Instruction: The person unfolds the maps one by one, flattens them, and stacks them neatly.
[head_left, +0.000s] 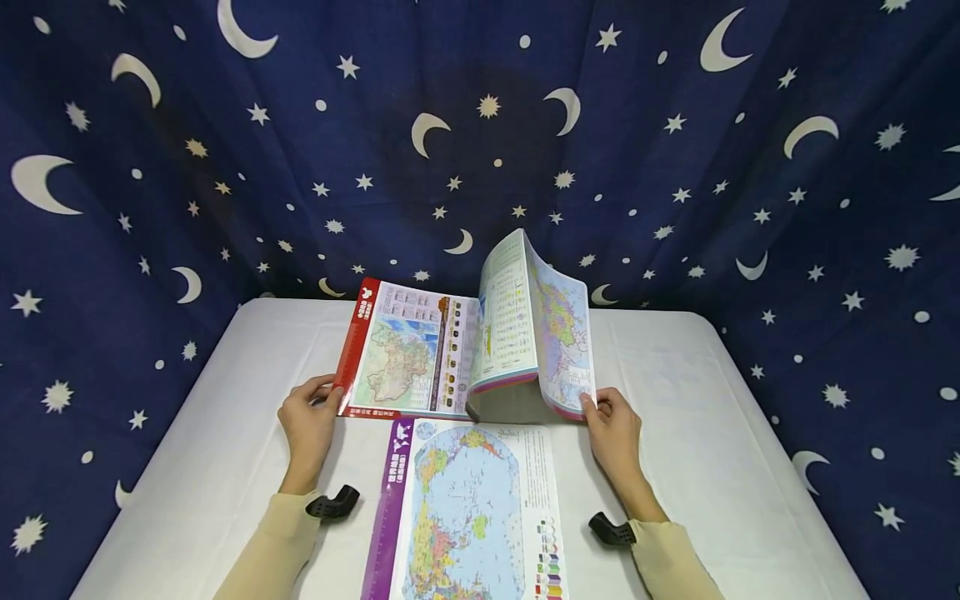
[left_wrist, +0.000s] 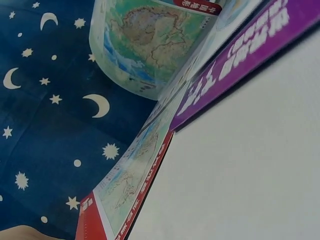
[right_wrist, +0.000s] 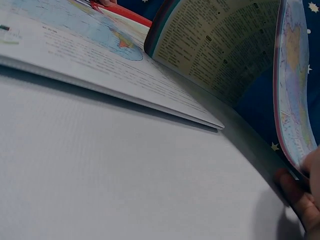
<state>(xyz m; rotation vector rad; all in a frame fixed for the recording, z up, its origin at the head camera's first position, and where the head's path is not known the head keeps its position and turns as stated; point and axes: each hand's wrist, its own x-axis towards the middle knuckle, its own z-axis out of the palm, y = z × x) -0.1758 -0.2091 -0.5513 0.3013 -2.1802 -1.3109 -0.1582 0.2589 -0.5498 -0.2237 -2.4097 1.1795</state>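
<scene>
A red-edged map booklet (head_left: 397, 358) lies spread at the far part of the table, its right-hand leaves (head_left: 506, 308) lifted and bent into an arch. At its lower left corner, my left hand (head_left: 309, 421) grips the red border; only a sliver of that hand (left_wrist: 27, 233) appears in the left wrist view. My right hand (head_left: 617, 429) pinches the lower right corner of a raised map leaf (head_left: 561, 333). In the right wrist view, thumb and fingers (right_wrist: 295, 197) meet around that leaf's edge. Closer to me lies a purple-edged world map (head_left: 465, 508), touched by neither hand.
The white table (head_left: 210, 467) stretches out on both sides of the maps. A dark blue curtain (head_left: 480, 150) with moons and stars hangs behind and beside it. Black curved pieces (head_left: 333, 504) sit at both wrists, by the beige sleeves (head_left: 273, 542).
</scene>
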